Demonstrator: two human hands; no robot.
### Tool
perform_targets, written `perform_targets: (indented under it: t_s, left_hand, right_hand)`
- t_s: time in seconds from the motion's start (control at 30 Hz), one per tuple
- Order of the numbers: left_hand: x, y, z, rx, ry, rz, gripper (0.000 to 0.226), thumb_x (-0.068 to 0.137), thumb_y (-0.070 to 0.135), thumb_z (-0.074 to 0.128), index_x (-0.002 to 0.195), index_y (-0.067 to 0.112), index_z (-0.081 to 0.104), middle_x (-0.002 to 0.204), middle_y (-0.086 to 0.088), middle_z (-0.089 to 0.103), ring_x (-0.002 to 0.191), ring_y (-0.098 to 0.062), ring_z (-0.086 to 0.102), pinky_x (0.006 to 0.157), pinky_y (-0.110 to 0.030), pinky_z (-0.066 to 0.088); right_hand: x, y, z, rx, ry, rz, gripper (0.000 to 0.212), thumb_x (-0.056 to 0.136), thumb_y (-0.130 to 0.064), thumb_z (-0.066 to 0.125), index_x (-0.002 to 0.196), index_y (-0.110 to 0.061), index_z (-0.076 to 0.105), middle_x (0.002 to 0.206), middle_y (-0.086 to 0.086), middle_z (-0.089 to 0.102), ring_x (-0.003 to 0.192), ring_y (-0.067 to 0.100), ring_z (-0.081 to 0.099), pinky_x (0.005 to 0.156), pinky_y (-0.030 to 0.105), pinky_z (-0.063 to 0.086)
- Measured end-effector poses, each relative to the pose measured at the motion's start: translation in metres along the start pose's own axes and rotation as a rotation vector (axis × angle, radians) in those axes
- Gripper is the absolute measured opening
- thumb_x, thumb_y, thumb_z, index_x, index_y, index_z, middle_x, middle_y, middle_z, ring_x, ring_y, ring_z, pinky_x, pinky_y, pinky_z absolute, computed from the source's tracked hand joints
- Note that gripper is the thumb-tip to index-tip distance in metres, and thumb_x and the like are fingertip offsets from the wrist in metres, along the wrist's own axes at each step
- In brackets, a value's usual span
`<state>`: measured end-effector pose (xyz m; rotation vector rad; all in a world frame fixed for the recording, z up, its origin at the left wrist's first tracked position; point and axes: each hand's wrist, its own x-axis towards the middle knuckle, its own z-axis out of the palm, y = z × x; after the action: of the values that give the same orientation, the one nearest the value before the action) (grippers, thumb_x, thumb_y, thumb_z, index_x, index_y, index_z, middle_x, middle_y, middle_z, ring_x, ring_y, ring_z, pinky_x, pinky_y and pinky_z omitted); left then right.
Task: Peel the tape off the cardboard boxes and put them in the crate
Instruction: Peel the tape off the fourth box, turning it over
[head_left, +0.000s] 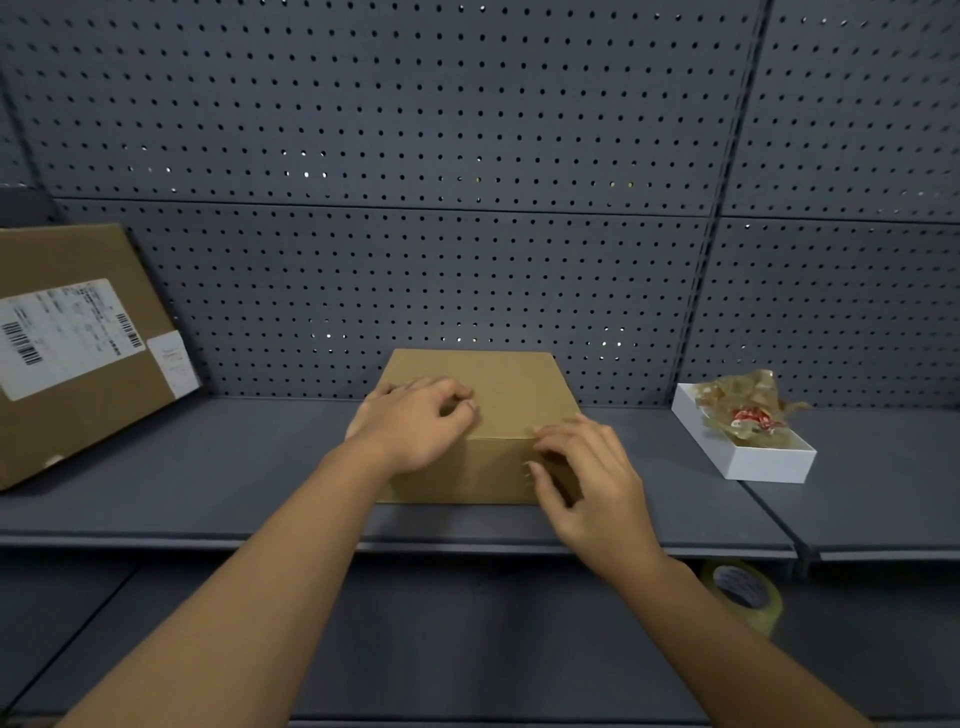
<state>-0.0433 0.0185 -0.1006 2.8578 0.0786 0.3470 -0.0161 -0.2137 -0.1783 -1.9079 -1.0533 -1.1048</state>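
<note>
A small brown cardboard box (511, 387) sits in the middle of the grey shelf (234, 467). My left hand (415, 423) rests on the box's top near its left front corner, fingers curled with their tips on the cardboard. My right hand (592, 483) is at the box's front right corner, its fingertips picking at the top front edge and the front face. Whether a tape end is between those fingers is too small to tell. No crate is in view.
A larger cardboard box (78, 395) with shipping labels leans at the left end of the shelf. A white tray (748, 457) holding crumpled peeled tape (748, 410) sits to the right. A roll of clear tape (743, 592) lies on the lower shelf. Pegboard backs the shelf.
</note>
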Motion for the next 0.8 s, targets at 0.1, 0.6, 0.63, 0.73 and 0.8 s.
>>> perform_targets:
  t_s: [0.1, 0.6, 0.63, 0.73, 0.8]
  left_hand:
    - [0.001, 0.0, 0.0, 0.026, 0.006, 0.003, 0.048, 0.106, 0.057, 0.032, 0.147, 0.041, 0.051, 0.157, 0.015, 0.047, 0.145, -0.013, 0.041, 0.121, -0.042, 0.023]
    - [-0.002, -0.009, -0.007, 0.278, -0.26, 0.225, 0.111, 0.065, 0.102, 0.041, 0.158, 0.06, 0.0, 0.175, 0.0, 0.005, 0.158, -0.041, 0.009, 0.124, -0.064, 0.011]
    - [-0.002, -0.008, -0.007, 0.286, -0.261, 0.224, 0.109, 0.066, 0.101, 0.041, 0.158, 0.06, 0.0, 0.175, 0.0, 0.005, 0.158, -0.041, 0.01, 0.124, -0.064, 0.011]
    - [-0.002, -0.003, -0.011, 0.299, -0.251, 0.217, 0.101, 0.076, 0.096, 0.043, 0.16, 0.057, 0.003, 0.175, 0.0, 0.009, 0.158, -0.038, 0.014, 0.125, -0.06, 0.014]
    - [-0.003, 0.001, -0.013, 0.31, -0.252, 0.221, 0.098, 0.079, 0.094, 0.044, 0.16, 0.056, 0.005, 0.174, 0.0, 0.012, 0.157, -0.038, 0.018, 0.125, -0.056, 0.017]
  right_hand:
    - [-0.005, -0.002, -0.001, -0.035, -0.038, 0.003, 0.025, 0.089, -0.022, 0.082, 0.1, -0.005, 0.067, 0.12, 0.004, 0.067, 0.114, 0.025, 0.06, 0.115, 0.046, 0.042]
    - [-0.016, -0.007, 0.001, -0.285, -0.163, 0.029, 0.034, 0.082, -0.021, 0.077, 0.11, -0.008, 0.062, 0.136, 0.009, 0.057, 0.128, 0.03, 0.052, 0.108, 0.049, 0.044]
    - [-0.016, -0.009, 0.002, -0.293, -0.154, 0.035, 0.034, 0.081, -0.019, 0.078, 0.109, -0.009, 0.062, 0.135, 0.009, 0.057, 0.127, 0.03, 0.051, 0.108, 0.05, 0.044]
    - [-0.014, -0.013, 0.005, -0.31, -0.149, 0.046, 0.032, 0.078, -0.012, 0.076, 0.107, -0.01, 0.061, 0.133, 0.01, 0.057, 0.125, 0.031, 0.052, 0.107, 0.052, 0.044]
    - [-0.011, -0.015, 0.004, -0.303, -0.153, 0.059, 0.032, 0.08, -0.009, 0.074, 0.109, -0.01, 0.061, 0.133, 0.009, 0.057, 0.124, 0.031, 0.053, 0.107, 0.052, 0.044]
